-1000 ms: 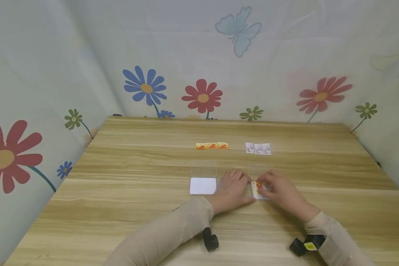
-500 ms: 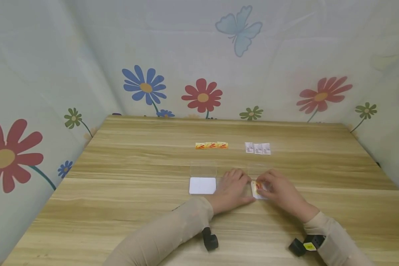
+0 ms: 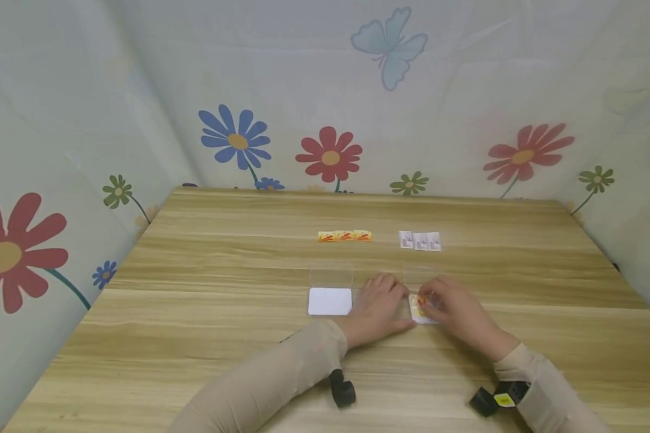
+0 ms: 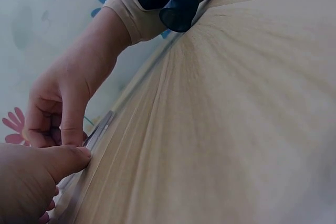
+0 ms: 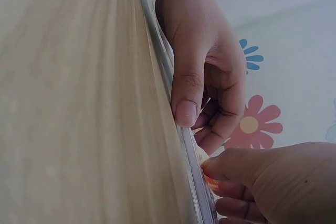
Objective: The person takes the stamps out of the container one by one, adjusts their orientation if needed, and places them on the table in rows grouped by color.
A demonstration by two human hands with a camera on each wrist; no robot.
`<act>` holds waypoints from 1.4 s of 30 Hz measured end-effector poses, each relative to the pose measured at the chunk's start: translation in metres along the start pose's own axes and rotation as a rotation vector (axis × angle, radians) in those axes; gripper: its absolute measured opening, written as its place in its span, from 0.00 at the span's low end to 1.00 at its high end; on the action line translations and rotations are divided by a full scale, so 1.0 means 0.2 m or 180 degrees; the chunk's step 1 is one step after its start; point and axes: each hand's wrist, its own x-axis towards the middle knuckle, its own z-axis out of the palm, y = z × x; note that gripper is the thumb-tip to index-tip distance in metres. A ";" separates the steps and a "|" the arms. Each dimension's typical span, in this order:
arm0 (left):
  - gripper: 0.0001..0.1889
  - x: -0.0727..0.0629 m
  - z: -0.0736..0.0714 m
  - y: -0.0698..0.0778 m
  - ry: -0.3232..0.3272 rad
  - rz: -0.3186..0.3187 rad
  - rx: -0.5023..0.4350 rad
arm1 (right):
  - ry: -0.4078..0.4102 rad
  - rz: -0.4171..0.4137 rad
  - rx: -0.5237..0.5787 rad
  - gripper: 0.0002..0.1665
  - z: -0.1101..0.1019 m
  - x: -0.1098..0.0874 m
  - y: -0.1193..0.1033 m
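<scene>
The yellow card [image 3: 419, 301] lies over the case [image 3: 418, 320], just left of the right hand [image 3: 457, 310], which seems to pinch it, though partly hiding it. The left hand [image 3: 378, 305] grips the case's left edge.

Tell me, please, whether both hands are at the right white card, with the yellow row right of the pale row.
Not quite: the yellow row lies left of the pale row, as the head view shows. The left hand and right hand are indeed at that white card.
</scene>
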 end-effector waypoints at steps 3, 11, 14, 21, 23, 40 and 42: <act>0.28 0.00 0.00 0.00 0.0006 0.0014 0.0023 | -0.0016 0.0016 0.0005 0.12 0.00 0.00 0.00; 0.28 0.00 0.00 0.00 -0.0009 -0.0011 0.0014 | 0.0080 -0.0098 -0.0030 0.12 0.01 0.00 0.00; 0.28 0.00 0.00 0.00 -0.0033 -0.0020 0.0004 | 0.0120 -0.0165 -0.0071 0.11 0.02 0.00 0.01; 0.28 0.00 0.00 0.00 -0.0069 -0.0010 -0.0002 | 0.0138 -0.0140 -0.0106 0.09 0.02 -0.01 0.03; 0.28 0.00 0.00 0.00 -0.0074 -0.0011 -0.0019 | 0.0139 -0.0134 -0.0108 0.08 0.02 -0.01 0.03; 0.28 0.00 0.00 0.00 -0.0056 -0.0034 -0.0043 | -0.0032 0.0013 -0.0068 0.05 -0.05 0.00 -0.01; 0.28 0.00 -0.01 0.00 -0.0062 -0.0040 -0.0055 | -0.0076 0.0027 -0.0035 0.04 -0.06 0.00 -0.01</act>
